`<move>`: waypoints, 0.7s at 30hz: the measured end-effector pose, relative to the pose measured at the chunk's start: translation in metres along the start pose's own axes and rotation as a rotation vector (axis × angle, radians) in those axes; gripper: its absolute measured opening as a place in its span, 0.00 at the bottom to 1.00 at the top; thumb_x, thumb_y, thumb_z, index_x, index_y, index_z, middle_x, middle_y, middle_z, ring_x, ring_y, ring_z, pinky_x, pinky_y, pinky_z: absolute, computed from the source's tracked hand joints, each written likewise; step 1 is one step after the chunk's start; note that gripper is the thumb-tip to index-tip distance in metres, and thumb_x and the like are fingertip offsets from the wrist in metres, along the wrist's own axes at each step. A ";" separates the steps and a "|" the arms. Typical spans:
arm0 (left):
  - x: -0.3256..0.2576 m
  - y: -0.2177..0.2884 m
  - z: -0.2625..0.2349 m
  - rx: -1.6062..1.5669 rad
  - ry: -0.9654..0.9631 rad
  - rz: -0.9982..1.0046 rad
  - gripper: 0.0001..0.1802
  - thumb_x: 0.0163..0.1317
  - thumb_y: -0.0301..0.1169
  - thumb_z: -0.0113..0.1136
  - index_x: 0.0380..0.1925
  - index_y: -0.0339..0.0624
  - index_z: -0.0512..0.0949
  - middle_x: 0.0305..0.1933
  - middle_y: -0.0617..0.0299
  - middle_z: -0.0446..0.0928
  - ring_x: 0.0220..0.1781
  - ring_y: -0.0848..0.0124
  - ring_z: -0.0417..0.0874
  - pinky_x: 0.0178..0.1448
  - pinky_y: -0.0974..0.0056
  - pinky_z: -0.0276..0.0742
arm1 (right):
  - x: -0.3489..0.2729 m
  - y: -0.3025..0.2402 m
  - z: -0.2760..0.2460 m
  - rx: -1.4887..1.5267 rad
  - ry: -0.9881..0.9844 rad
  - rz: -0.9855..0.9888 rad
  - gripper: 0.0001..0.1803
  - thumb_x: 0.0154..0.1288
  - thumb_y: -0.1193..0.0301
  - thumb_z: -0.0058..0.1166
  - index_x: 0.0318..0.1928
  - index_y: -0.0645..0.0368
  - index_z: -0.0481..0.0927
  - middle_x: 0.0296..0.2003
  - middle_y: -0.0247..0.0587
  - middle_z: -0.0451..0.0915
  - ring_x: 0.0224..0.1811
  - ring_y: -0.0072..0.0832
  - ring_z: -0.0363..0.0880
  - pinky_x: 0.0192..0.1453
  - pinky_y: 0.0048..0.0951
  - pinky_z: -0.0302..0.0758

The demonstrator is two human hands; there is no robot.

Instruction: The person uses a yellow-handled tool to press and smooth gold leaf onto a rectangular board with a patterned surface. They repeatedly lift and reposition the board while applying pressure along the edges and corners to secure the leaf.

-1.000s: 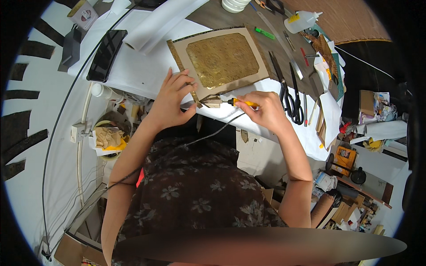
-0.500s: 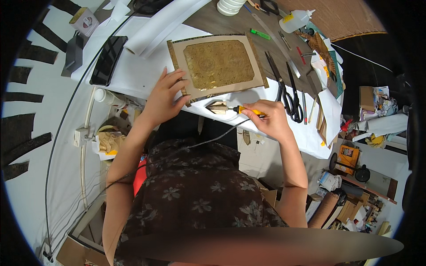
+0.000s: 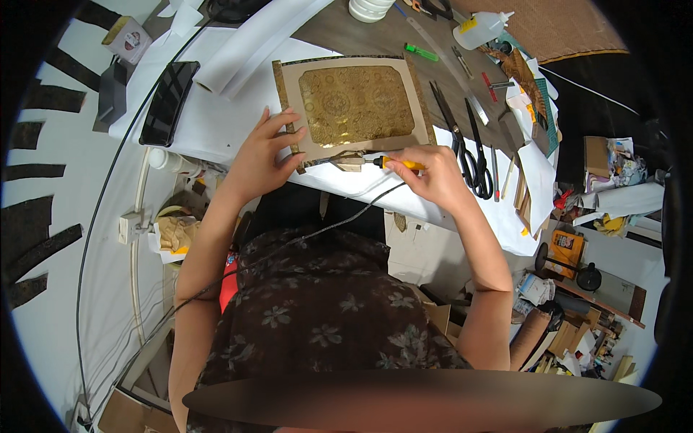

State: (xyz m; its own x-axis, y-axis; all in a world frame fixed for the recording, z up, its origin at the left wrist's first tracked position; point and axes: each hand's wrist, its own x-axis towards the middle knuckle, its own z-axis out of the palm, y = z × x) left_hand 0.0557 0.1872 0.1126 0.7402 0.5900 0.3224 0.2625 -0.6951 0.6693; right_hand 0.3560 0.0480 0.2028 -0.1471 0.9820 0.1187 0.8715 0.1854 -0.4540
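A cardboard panel with a gold patterned sheet on it lies on the white-covered table. My left hand presses flat on the panel's near left corner. My right hand grips a corded tool with a yellow handle, its tip pointing left at a small strip piece along the panel's near edge. The tool's cable runs down toward my body.
Two black scissors and thin tools lie right of the panel. A glue bottle, green marker and white paper roll sit farther back. A dark phone lies at left. Cluttered boxes fill the floor at right.
The view has shifted, so panel and hands sit slightly lower and more centred. My hands keep their grip; the tool tip stays at the panel's near edge.
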 end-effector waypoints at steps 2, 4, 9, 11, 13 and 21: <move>0.001 0.001 -0.001 0.018 -0.011 0.005 0.22 0.59 0.28 0.72 0.55 0.44 0.83 0.67 0.56 0.74 0.75 0.55 0.70 0.84 0.42 0.50 | 0.004 -0.002 -0.003 -0.014 -0.032 0.009 0.09 0.64 0.64 0.68 0.33 0.56 0.90 0.27 0.44 0.86 0.24 0.41 0.84 0.30 0.36 0.79; 0.001 0.000 -0.002 0.021 -0.007 0.003 0.22 0.60 0.28 0.72 0.55 0.44 0.83 0.67 0.56 0.75 0.76 0.55 0.70 0.84 0.42 0.50 | 0.008 -0.005 -0.005 -0.015 -0.043 0.020 0.09 0.64 0.64 0.68 0.34 0.57 0.90 0.27 0.44 0.87 0.25 0.41 0.84 0.30 0.35 0.79; 0.004 0.001 -0.005 0.041 -0.004 -0.004 0.18 0.59 0.31 0.72 0.51 0.43 0.85 0.65 0.57 0.76 0.75 0.58 0.71 0.83 0.42 0.54 | 0.008 0.000 0.004 0.133 0.055 0.043 0.09 0.64 0.64 0.69 0.36 0.56 0.90 0.28 0.43 0.87 0.26 0.38 0.85 0.30 0.33 0.79; 0.005 0.002 -0.007 0.028 -0.013 0.002 0.19 0.60 0.31 0.72 0.51 0.44 0.85 0.65 0.58 0.76 0.76 0.58 0.71 0.83 0.43 0.53 | 0.003 0.003 0.003 0.199 0.084 0.052 0.09 0.64 0.65 0.69 0.36 0.56 0.91 0.29 0.43 0.87 0.26 0.37 0.85 0.30 0.32 0.79; 0.004 0.001 -0.007 0.025 -0.003 0.004 0.19 0.60 0.31 0.72 0.52 0.44 0.85 0.65 0.58 0.76 0.76 0.59 0.71 0.83 0.43 0.52 | 0.003 -0.003 0.002 0.156 0.015 -0.008 0.08 0.65 0.65 0.68 0.35 0.56 0.90 0.28 0.41 0.87 0.25 0.35 0.84 0.29 0.32 0.77; 0.001 -0.002 -0.002 0.010 0.023 0.008 0.17 0.60 0.29 0.70 0.51 0.45 0.85 0.64 0.58 0.77 0.75 0.58 0.71 0.82 0.44 0.55 | 0.026 -0.018 0.001 0.042 -0.138 -0.025 0.08 0.64 0.66 0.69 0.33 0.58 0.89 0.28 0.45 0.87 0.26 0.39 0.84 0.30 0.35 0.78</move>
State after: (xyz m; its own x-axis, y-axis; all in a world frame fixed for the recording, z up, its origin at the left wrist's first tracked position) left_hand 0.0544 0.1896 0.1133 0.7277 0.5935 0.3438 0.2625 -0.7041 0.6598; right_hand 0.3359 0.0698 0.2135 -0.2335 0.9723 0.0092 0.8469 0.2080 -0.4894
